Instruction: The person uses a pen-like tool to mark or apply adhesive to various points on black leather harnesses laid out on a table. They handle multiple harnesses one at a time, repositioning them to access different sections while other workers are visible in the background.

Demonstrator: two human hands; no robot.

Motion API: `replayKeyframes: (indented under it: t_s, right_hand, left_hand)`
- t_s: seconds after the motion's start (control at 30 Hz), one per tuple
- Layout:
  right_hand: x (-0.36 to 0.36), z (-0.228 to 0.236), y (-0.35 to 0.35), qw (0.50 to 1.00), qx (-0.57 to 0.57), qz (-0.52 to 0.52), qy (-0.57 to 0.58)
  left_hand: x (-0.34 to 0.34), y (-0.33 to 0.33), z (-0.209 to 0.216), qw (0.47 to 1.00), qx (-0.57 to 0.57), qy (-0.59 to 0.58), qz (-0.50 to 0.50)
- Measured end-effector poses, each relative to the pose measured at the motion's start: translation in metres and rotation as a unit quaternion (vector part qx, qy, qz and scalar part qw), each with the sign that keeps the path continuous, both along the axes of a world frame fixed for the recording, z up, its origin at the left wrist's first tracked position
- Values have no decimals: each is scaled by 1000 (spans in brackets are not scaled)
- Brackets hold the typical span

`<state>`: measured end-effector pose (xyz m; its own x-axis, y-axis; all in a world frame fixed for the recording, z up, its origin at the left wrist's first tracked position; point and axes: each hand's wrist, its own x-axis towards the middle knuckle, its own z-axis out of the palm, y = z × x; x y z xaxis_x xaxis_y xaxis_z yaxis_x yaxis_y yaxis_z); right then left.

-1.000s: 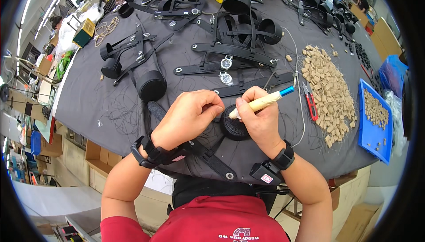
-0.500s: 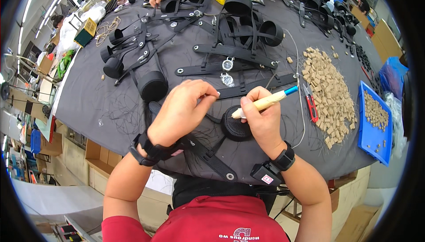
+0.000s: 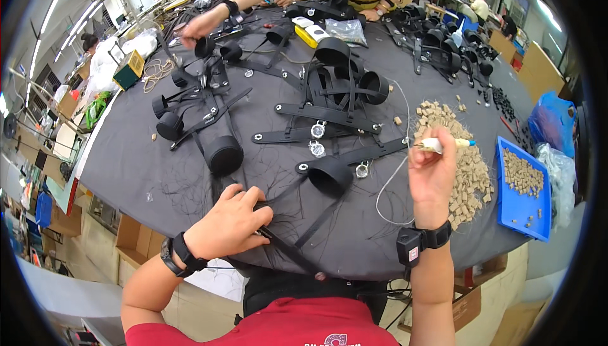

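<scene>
So R grip (image 3: 434, 172) clasps pen (image 3: 430, 146) crosswise; blk strap (image 3: 289, 255) by L grip (image 3: 225, 225), thumb side, hold unclear.

A shallow blue tray (image 3: 514, 208) rests on the grey-covered bench (image 3: 130, 153). Beyond the tray bulges a blue plastic bag (image 3: 552, 121); right of it, crumpled clear plastic (image 3: 557, 178); far left of it, a green-and-yellow box (image 3: 131, 70).

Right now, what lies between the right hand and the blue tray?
In the head view, a heap of small tan pieces lies between the right hand and the blue tray, then some grey cloth.
</scene>
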<state>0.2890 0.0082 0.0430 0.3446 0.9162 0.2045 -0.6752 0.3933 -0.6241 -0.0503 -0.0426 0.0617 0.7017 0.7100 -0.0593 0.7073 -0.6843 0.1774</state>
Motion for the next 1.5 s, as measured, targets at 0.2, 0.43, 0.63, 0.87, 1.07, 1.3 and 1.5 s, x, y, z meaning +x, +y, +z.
replayKeyframes:
  t_s: [0.2, 0.43, 0.63, 0.87, 1.07, 1.3, 1.5]
  right_hand:
    - [22, 23, -19, 999, 44, -12, -1]
    - [15, 52, -50, 992, 123, 29, -7]
    - [3, 60, -73, 985, 138, 105, 22]
    - [-51, 28, -101, 964, 103, 155, -191]
    - [-49, -17, -96, 890, 37, 282, -358]
    - [-39, -31, -101, 885, 11, 333, -325]
    - [-37, -40, -103, 886, 36, 333, -322]
  left_hand:
    - [22, -9, 84, 983, -19, -183, -13]
    - [29, 20, 72, 982, 4, -180, 57]
    - [29, 13, 85, 962, -89, -195, 171]
    - [32, 21, 64, 893, -262, -301, 210]
    - [22, 31, 44, 832, -366, -354, 220]
    - [12, 14, 3, 909, -181, -269, 263]
    - [26, 8, -18, 962, 143, -207, 106]
